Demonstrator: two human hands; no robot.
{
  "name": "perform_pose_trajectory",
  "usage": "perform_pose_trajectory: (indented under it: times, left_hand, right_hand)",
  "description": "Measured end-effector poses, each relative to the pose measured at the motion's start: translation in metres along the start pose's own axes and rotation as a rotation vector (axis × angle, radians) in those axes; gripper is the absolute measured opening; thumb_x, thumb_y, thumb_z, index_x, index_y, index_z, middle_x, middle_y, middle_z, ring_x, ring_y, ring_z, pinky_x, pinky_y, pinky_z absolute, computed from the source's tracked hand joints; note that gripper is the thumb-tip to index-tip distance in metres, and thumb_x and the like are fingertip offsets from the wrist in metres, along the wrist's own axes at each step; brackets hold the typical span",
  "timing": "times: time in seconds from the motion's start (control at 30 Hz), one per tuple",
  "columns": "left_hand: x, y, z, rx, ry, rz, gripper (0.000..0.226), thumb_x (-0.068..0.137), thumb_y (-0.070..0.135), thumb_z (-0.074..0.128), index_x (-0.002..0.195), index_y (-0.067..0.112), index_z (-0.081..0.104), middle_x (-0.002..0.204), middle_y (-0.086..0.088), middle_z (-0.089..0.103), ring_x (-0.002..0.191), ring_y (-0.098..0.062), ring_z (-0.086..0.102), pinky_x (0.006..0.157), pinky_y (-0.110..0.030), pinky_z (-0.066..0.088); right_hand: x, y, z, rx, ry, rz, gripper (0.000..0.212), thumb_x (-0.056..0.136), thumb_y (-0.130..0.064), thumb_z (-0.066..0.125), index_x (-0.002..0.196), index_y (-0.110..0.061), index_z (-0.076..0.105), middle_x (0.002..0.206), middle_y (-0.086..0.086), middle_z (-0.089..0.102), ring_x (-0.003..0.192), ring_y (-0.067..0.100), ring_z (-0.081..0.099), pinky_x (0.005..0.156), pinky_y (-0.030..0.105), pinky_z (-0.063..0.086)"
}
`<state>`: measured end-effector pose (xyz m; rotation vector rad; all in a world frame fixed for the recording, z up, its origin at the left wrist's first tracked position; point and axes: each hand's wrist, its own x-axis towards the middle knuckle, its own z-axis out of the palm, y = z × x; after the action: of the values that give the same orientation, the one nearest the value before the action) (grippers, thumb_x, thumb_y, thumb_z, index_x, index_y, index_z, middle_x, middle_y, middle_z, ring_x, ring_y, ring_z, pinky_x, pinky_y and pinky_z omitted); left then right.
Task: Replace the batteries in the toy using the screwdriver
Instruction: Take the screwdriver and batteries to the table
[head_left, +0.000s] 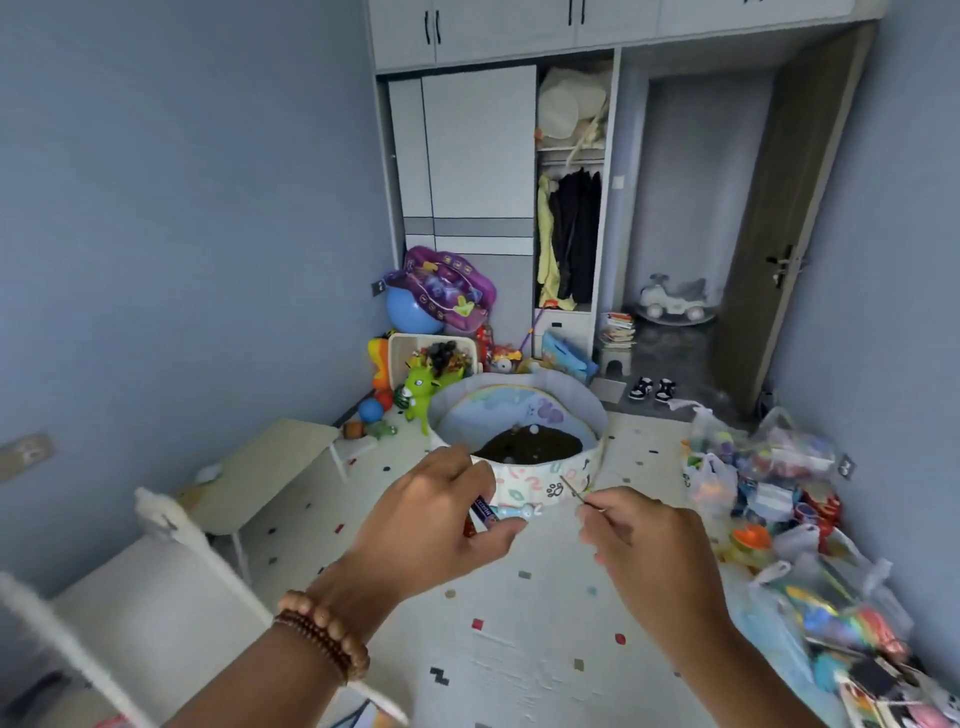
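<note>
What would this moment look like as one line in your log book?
left hand: holds small blue toy and batteries | right hand: pinches thin screwdriver, tip up | hands raised above play mat

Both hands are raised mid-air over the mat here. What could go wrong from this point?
The left hand pinches a small blue toy together with what look like batteries, so one could slip onto the mat. The right hand holds the thin screwdriver only at its end; the tip may wander or poke the left fingers.
</note>
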<state>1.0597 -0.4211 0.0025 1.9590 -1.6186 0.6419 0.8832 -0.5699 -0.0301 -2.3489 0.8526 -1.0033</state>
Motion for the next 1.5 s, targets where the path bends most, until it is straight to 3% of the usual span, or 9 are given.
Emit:
perform_pose_trajectory:
  times: [0.07, 0.4, 0.7, 0.8, 0.97, 1.1, 1.23, 1.4, 1.5]
  left_hand:
    - [0.021, -0.034, 0.016, 0.048, -0.006, -0.022, 0.039, 0.079, 0.057, 0.063, 0.081, 0.019, 0.062, 0.076, 0.003, 0.053, 0.067, -0.013, 0.048, 0.055, -0.021, 0.038]
    - [0.127, -0.206, 0.102, 0.057, 0.011, -0.104, 0.039, 0.079, 0.059, 0.062, 0.079, 0.02, 0.059, 0.076, 0.004, 0.052, 0.065, -0.016, 0.051, 0.05, -0.028, 0.048]
    - [0.225, -0.336, 0.179, 0.157, 0.024, -0.188, 0.04, 0.081, 0.061, 0.059, 0.081, 0.022, 0.06, 0.08, 0.005, 0.056, 0.066, -0.014, 0.053, 0.052, -0.023, 0.042]
    - [0.247, -0.381, 0.207, 0.196, 0.018, -0.262, 0.039, 0.082, 0.061, 0.059, 0.083, 0.022, 0.058, 0.08, 0.003, 0.054, 0.069, -0.017, 0.053, 0.054, -0.027, 0.045]
    - [0.287, -0.45, 0.228, 0.284, 0.025, -0.409, 0.039, 0.082, 0.06, 0.06, 0.083, 0.021, 0.058, 0.081, 0.009, 0.047, 0.072, -0.011, 0.046, 0.059, -0.021, 0.039]
    - [0.289, -0.497, 0.229, 0.336, 0.038, -0.511, 0.039, 0.083, 0.058, 0.06, 0.083, 0.019, 0.058, 0.078, 0.006, 0.05, 0.07, -0.01, 0.042, 0.059, -0.023, 0.04]
    - [0.268, -0.557, 0.219, 0.435, 0.042, -0.623, 0.039, 0.083, 0.057, 0.062, 0.08, 0.018, 0.059, 0.075, 0.003, 0.053, 0.067, -0.012, 0.046, 0.055, -0.022, 0.037]
    - [0.231, -0.644, 0.203, 0.497, 0.04, -0.75, 0.038, 0.082, 0.059, 0.06, 0.079, 0.021, 0.057, 0.075, 0.007, 0.051, 0.065, -0.011, 0.048, 0.051, -0.02, 0.037]
    - [0.222, -0.693, 0.189, 0.528, 0.049, -0.772, 0.04, 0.083, 0.061, 0.057, 0.079, 0.022, 0.057, 0.075, 0.008, 0.051, 0.064, -0.009, 0.047, 0.048, -0.022, 0.04]
  right_hand:
    - [0.041, 0.006, 0.031, 0.014, -0.018, -0.011, 0.032, 0.087, -0.051, 0.056, 0.095, -0.026, 0.076, 0.07, -0.01, 0.078, 0.058, 0.01, 0.072, 0.056, 0.036, 0.06]
    - [0.234, 0.023, 0.155, 0.034, -0.021, -0.093, 0.014, 0.089, -0.037, 0.067, 0.089, -0.026, 0.076, 0.066, -0.012, 0.075, 0.056, 0.005, 0.07, 0.051, 0.031, 0.058]
    - [0.405, 0.051, 0.278, 0.122, -0.1, -0.163, 0.027, 0.088, -0.045, 0.059, 0.088, -0.023, 0.076, 0.065, -0.012, 0.075, 0.058, 0.007, 0.072, 0.05, 0.035, 0.061]
    - [0.464, 0.055, 0.32, 0.176, -0.151, -0.191, 0.02, 0.088, -0.039, 0.063, 0.085, -0.024, 0.076, 0.063, -0.009, 0.074, 0.052, 0.006, 0.069, 0.051, 0.037, 0.06]
    - [0.559, 0.045, 0.392, 0.198, -0.295, -0.272, 0.008, 0.088, -0.032, 0.07, 0.087, -0.027, 0.076, 0.063, -0.011, 0.074, 0.055, 0.004, 0.069, 0.056, 0.034, 0.059]
    - [0.602, 0.023, 0.463, 0.261, -0.407, -0.316, 0.012, 0.088, -0.035, 0.068, 0.093, -0.028, 0.076, 0.069, -0.009, 0.077, 0.061, 0.009, 0.073, 0.059, 0.038, 0.061]
    - [0.619, -0.016, 0.543, 0.348, -0.508, -0.365, 0.031, 0.081, -0.056, 0.051, 0.093, -0.034, 0.07, 0.068, -0.011, 0.075, 0.061, 0.016, 0.074, 0.057, 0.041, 0.06]
    - [0.636, -0.082, 0.636, 0.39, -0.546, -0.475, 0.007, 0.085, -0.033, 0.071, 0.088, -0.028, 0.073, 0.062, -0.01, 0.073, 0.051, 0.006, 0.068, 0.051, 0.031, 0.057]
    - [0.651, -0.12, 0.679, 0.4, -0.54, -0.55, 0.003, 0.086, -0.028, 0.074, 0.086, -0.025, 0.076, 0.058, -0.009, 0.071, 0.05, 0.004, 0.065, 0.047, 0.024, 0.053]
